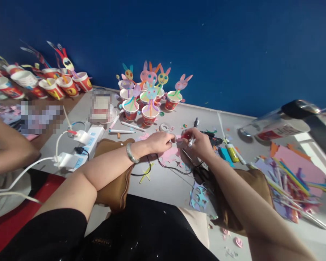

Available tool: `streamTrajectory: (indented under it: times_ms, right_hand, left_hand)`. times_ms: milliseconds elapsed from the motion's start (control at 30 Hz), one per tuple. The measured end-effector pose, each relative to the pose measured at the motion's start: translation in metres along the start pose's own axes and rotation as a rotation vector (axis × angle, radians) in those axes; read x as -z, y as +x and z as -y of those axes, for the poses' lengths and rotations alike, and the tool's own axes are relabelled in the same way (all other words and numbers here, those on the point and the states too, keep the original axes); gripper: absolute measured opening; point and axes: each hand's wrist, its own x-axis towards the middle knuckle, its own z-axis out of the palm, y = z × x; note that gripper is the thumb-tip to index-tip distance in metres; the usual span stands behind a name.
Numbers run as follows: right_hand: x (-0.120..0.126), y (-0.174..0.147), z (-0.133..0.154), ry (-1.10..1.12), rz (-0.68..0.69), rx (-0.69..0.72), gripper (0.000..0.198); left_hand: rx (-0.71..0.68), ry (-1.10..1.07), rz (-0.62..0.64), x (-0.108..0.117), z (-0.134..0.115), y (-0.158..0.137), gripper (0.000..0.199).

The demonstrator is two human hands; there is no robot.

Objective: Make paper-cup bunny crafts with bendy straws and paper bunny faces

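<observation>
My right hand (200, 145) is closed around a marker (196, 123) with a dark upper end, held upright. Just left of it, my left hand (161, 142) is closed with thumb and finger pinched together. What it pinches, if anything, is too small to make out. Pink paper scraps (170, 156) lie on the table below both hands. Behind the left hand sits a roll of white tape (164, 127). Beyond that stand several paper cups (150, 115) with rabbit-like paper heads on coloured stems.
A white power strip (91, 143) with plugs lies at left, and a black cord (168, 167) crosses in front. Coloured sticks and paper (293, 185) are heaped at right, near a lying clear cup (271, 125). Another person's arm (12, 139) shows at far left.
</observation>
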Motion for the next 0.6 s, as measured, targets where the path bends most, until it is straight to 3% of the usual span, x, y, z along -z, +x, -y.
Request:
streamTrajectory:
  times_ms: [300,467,600]
  right_hand:
    - [-0.018,0.062,0.001,-0.165,0.106,0.004,0.022]
    - [-0.022,0.065,0.002,-0.221,0.116,0.008,0.026]
    - [-0.014,0.05,0.007,-0.241,0.085,0.014,0.034]
  left_hand:
    - [0.041,0.076,-0.084,-0.005,0.012,0.007,0.026]
    - [0.052,0.106,-0.08,-0.004,0.013,0.008,0.025]
    - [0.085,0.074,-0.12,-0.004,0.015,0.009,0.022]
